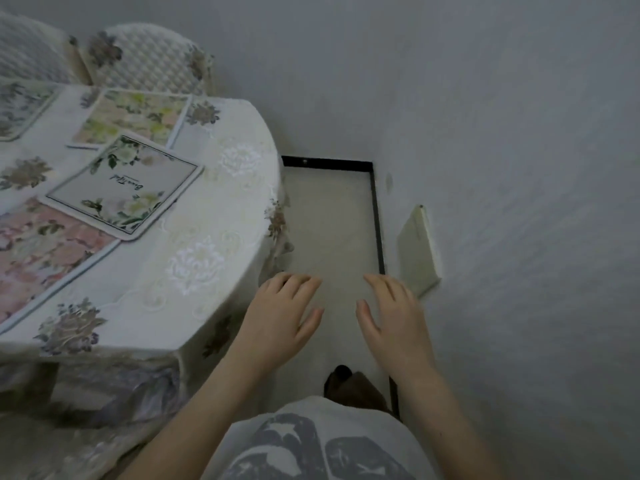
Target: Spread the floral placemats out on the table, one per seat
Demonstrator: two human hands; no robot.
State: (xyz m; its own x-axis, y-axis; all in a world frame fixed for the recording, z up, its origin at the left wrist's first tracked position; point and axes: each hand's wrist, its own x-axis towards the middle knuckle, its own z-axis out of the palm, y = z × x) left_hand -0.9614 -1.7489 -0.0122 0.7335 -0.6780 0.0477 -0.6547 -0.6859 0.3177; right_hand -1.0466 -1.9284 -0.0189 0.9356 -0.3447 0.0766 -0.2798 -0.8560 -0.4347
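Beside the table (207, 209), left hand (280, 317) and right hand (391, 320) hang empty, fingers spread; next, probably reach back and separate the overlapping placemats (121, 183), one per seat.

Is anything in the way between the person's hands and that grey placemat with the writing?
Nothing visible. Both empty hands, left hand and right hand, hover off the tablecloth-covered table's edge; the grey lettered floral placemat overlaps the pink floral placemat.

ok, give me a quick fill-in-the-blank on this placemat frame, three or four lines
1. Both hands, left hand and right hand, hold ____.
2. The grey placemat with script lettering overlaps the ____ placemat.
3. The yellow-green placemat lies in front of a quilted ____.
4. The hands hover over the ____, beside the table.

Missing: nothing; pink; chair; floor
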